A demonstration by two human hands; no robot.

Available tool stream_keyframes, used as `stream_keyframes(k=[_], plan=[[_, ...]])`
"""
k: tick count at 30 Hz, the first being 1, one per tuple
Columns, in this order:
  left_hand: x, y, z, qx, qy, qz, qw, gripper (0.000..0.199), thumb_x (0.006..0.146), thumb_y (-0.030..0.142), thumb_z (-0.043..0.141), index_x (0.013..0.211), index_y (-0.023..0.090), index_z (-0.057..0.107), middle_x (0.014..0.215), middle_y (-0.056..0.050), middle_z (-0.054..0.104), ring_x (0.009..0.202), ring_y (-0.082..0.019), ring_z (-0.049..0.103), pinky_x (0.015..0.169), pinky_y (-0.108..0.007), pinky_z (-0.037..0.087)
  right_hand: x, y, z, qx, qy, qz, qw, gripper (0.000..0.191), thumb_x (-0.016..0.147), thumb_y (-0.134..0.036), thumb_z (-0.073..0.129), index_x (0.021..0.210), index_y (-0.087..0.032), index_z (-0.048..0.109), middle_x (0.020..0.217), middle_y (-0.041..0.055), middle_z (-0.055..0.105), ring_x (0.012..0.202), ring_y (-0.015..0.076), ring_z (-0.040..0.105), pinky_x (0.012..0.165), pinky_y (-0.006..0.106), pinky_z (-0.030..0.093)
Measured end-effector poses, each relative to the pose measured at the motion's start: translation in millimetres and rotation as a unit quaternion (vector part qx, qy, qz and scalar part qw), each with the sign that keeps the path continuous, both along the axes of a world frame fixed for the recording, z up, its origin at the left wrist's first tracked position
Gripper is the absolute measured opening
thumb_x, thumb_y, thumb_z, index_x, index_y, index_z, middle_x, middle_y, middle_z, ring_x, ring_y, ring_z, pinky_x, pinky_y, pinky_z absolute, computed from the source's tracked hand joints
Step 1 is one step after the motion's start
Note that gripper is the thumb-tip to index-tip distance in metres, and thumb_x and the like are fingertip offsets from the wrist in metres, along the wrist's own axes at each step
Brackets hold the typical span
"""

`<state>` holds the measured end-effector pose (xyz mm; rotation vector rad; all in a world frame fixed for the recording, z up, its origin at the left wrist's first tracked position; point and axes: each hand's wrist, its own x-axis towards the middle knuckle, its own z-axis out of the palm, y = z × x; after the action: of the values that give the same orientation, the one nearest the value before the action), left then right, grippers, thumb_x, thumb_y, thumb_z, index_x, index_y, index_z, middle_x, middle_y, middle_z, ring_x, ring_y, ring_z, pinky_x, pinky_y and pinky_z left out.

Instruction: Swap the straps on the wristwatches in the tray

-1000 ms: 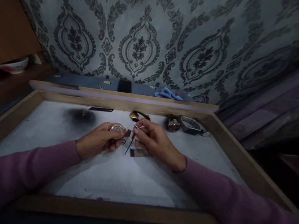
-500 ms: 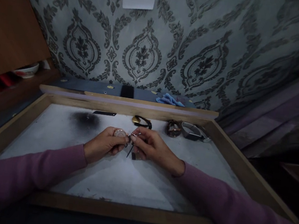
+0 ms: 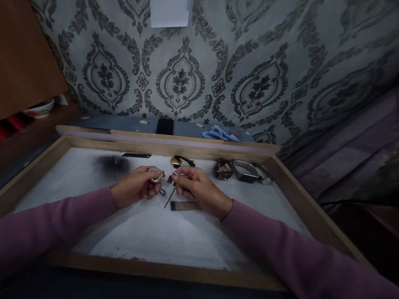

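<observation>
My left hand (image 3: 135,188) is closed around a round watch case (image 3: 157,177), thumb on its face and the rim tilted toward me. To its right, my right hand (image 3: 198,188) pinches a small brown piece (image 3: 170,180) with a thin bright metal bit beside it; its exact kind is too small to tell. A gap separates this piece from the watch case. Below the fingers are a thin black stick (image 3: 169,198) and a small black loop (image 3: 162,192). A flat strip (image 3: 183,206) with a dark end lies under my right hand, partly hidden by it.
A wooden-framed tray (image 3: 155,269) surrounds the work. Along its back lie a black blade-like strip (image 3: 136,155), a gold watch (image 3: 176,161) with a dark strap, a brown watch (image 3: 223,170) and a grey-banded watch (image 3: 246,171). Behind the frame are a phone-like black slab (image 3: 165,126) and a blue cloth (image 3: 219,133).
My hands have drawn apart, leaving a gap between the watch case and the brown piece. The watch case has tilted. More of the flat strip shows. The whole view has shifted slightly.
</observation>
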<state>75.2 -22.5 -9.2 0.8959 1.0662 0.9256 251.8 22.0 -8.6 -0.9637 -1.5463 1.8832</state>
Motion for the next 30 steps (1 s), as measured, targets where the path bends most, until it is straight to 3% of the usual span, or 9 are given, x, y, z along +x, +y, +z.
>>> stream_keyframes(k=[4, 12, 17, 21, 24, 30], plan=[[-3, 7, -0.8, -0.001, 0.004, -0.011, 1.0, 0.02, 0.075, 0.029, 0.063, 0.072, 0.018, 0.047, 0.054, 0.003, 0.054, 0.039, -0.005, 0.044, 0.036, -0.015, 0.025, 1, 3, -3.0, -0.016, 0.008, -0.012, 1.0, 0.026, 0.07, -0.037, 0.069, 0.075, -0.017, 0.052, 0.046, -0.0082, 0.05, 0.036, 0.0022, 0.029, 0.037, 0.014, 0.015], [-2, 5, -8.0, 0.047, 0.051, -0.023, 0.997, 0.028, 0.085, 0.044, 0.056, 0.078, 0.02, 0.044, 0.051, 0.008, 0.047, 0.034, -0.004, 0.033, 0.031, -0.013, 0.017, 5, 6, -4.7, -0.013, 0.031, -0.044, 0.998, 0.029, 0.071, -0.038, 0.072, 0.082, -0.015, 0.058, 0.05, -0.0075, 0.049, 0.041, 0.0032, 0.034, 0.039, 0.016, 0.016], [-3, 2, -9.2, 0.044, 0.04, -0.025, 0.998, 0.025, 0.089, 0.043, 0.052, 0.082, 0.02, 0.044, 0.052, 0.009, 0.042, 0.035, -0.003, 0.027, 0.032, -0.013, 0.016, 6, 2, 1.4, 0.015, 0.039, -0.031, 0.999, 0.028, 0.074, -0.038, 0.07, 0.084, -0.015, 0.058, 0.049, -0.0083, 0.047, 0.042, 0.0035, 0.033, 0.039, 0.017, 0.017], [-2, 1, -8.3, 0.032, 0.036, -0.019, 0.999, 0.018, 0.089, 0.036, 0.051, 0.084, 0.02, 0.045, 0.055, 0.008, 0.043, 0.039, -0.004, 0.031, 0.035, -0.014, 0.019, 8, 0, -0.5, 0.057, 0.045, -0.031, 0.997, 0.025, 0.076, -0.036, 0.067, 0.084, -0.014, 0.06, 0.05, -0.008, 0.047, 0.044, 0.0044, 0.037, 0.04, 0.018, 0.021], [0, -2, -5.4, 0.026, 0.045, -0.013, 0.999, 0.012, 0.086, 0.03, 0.052, 0.085, 0.02, 0.045, 0.057, 0.007, 0.046, 0.043, -0.005, 0.036, 0.036, -0.014, 0.021, 9, 0, -1.6, 0.085, 0.05, -0.036, 0.994, 0.023, 0.078, -0.035, 0.066, 0.084, -0.013, 0.061, 0.053, -0.007, 0.049, 0.046, 0.0044, 0.039, 0.042, 0.018, 0.025], [6, -16, 15.3, 0.039, 0.095, -0.01, 0.995, 0.023, 0.088, 0.04, 0.054, 0.086, 0.02, 0.044, 0.061, 0.007, 0.047, 0.045, -0.004, 0.036, 0.041, -0.015, 0.023, 11, -4, 4.0, 0.122, 0.058, -0.035, 0.99, 0.024, 0.079, -0.035, 0.066, 0.083, -0.012, 0.062, 0.056, -0.0066, 0.049, 0.047, 0.0042, 0.04, 0.045, 0.019, 0.031]])
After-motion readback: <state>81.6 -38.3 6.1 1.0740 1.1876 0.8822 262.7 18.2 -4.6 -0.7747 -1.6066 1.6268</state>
